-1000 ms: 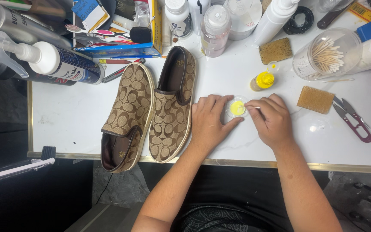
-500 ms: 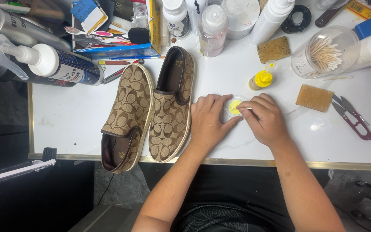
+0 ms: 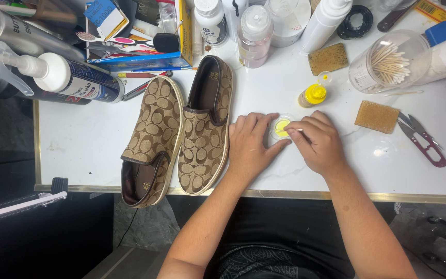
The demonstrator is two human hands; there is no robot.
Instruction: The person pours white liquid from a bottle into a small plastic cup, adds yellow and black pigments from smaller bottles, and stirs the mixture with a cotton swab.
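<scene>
While the left hand (image 3: 251, 144) lies flat, fingers spread, steadying a small clear dish of yellow paint (image 3: 281, 126) near the tabletop's (image 3: 83, 150) front edge, the right hand (image 3: 318, 142) pinches a thin white swab (image 3: 294, 129) over it. Beyond stands a yellow-capped squeeze bottle (image 3: 312, 95); farther back, a white-labelled clear bottle (image 3: 254, 35).

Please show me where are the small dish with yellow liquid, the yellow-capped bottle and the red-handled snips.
small dish (image 3: 281, 126), head view, on its yellow liquid.
yellow-capped bottle (image 3: 313, 95), head view, on the cap.
red-handled snips (image 3: 429, 150), head view, on a red handle.
</scene>
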